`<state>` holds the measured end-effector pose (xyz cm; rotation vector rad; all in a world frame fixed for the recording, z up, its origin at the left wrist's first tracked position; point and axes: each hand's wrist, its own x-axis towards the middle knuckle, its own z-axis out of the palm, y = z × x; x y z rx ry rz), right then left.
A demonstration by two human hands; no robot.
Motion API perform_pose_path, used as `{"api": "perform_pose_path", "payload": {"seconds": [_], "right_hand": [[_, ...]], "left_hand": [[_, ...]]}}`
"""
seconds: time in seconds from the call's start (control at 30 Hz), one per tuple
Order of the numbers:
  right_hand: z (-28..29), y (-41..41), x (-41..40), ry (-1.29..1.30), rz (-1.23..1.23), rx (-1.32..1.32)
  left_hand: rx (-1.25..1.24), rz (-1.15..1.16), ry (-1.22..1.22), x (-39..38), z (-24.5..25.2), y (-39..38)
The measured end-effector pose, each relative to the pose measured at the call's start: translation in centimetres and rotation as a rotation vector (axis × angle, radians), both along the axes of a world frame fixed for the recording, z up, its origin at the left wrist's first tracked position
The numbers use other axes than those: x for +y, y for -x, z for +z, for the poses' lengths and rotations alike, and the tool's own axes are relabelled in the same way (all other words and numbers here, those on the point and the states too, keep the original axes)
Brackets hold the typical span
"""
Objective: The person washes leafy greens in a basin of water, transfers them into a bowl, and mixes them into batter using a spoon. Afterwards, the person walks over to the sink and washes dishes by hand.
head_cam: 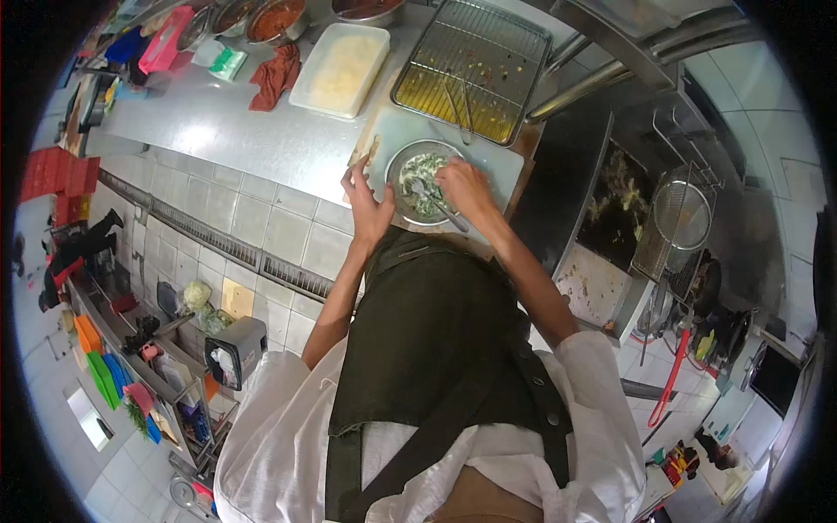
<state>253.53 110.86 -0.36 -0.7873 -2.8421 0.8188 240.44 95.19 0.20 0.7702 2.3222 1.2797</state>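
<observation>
A round metal bowl point(393, 171) stands on a pale cutting board point(494, 165). Inside it is a white, creamy mixture point(418, 171) with chopped green leaves. A metal spoon point(437, 201) rests in the mixture, its handle leaning over the near right rim. My left hand point(370, 208) is just left of the bowl, fingers spread and holding nothing visible; whether the thumb touches the rim is unclear. Over the bowl's right side is my right hand point(463, 186), fingers bunched and pointing into the bowl. Its fingertips are partly hidden, so anything pinched there cannot be seen.
Behind the board sits a wire rack on an oily tray point(471, 65), with metal tongs point(458, 108) on top. A lidded plastic container point(340, 70), a red-brown cloth point(274, 77) and a pot of red sauce point(276, 21) line the steel counter. Fryer baskets point(680, 216) are at right.
</observation>
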Motion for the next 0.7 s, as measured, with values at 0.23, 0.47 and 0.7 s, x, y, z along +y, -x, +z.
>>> {"api": "perform_pose_path", "payload": {"seconds": [0.23, 0.47, 0.7], "right_hand": [[4.9, -1.9, 0.5, 0.274, -0.124, 0.324], [4.8, -2.0, 0.6, 0.548, -0.215, 0.27], [2.4, -2.7, -0.2, 0.577, -0.248, 0.256]], "left_hand": [[0.306, -0.407, -0.145, 3.3, 2.0, 0.3], [0.107, -0.548, -0.275, 5.0, 1.1, -0.2], [0.007, -0.515, -0.185, 3.4, 1.4, 0.8]]}}
